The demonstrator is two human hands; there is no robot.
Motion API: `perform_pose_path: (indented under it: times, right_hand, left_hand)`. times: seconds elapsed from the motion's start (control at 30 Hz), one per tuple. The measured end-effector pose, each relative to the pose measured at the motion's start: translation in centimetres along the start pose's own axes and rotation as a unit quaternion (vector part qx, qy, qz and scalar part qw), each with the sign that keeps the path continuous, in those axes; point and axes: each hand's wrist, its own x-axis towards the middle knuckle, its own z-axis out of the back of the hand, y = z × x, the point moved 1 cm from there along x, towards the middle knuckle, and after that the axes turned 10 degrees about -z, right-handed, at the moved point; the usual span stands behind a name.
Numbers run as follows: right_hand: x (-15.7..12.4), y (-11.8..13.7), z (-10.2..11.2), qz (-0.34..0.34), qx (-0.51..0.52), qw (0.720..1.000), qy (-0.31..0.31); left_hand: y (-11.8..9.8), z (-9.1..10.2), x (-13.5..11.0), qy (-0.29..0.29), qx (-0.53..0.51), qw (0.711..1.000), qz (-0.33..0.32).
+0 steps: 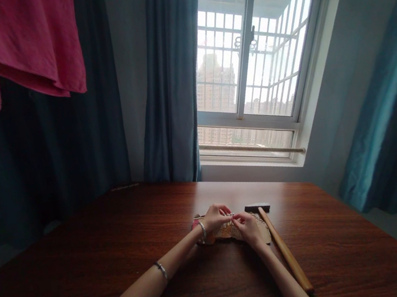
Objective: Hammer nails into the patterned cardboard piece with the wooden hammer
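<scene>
Both hands meet over a flat tan piece (224, 234) with a speckled surface and an uneven front edge, lying on the wooden table; its kind cannot be made out. My left hand (215, 216), with a bracelet at the wrist, has thumb and fingers closed in a pinch above its middle. Just to the right, my right hand (248, 227) pinches close to the left fingertips. Whatever is between the fingers is too small to name. A pinkish-red patch shows at the piece's left end. Right of my right hand lies a hammer (284, 250) with a dark head and a long wooden handle.
The dark reddish-brown table (147, 207) reaches toward a barred window (243, 50) at the back. Blue curtains (168, 82) hang beside it and at the far right. A bright pink cloth (32, 44) hangs at the upper left.
</scene>
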Motion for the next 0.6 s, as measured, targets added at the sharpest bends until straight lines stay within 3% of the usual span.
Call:
perform_pose_path:
  times: [0.6]
  right_hand:
    - [-0.1, 0.0, -0.1, 0.001, -0.045, 0.999, 0.000]
  left_hand:
    - [1.6, -1.0, 0.5, 0.003, -0.019, 1.000, 0.016]
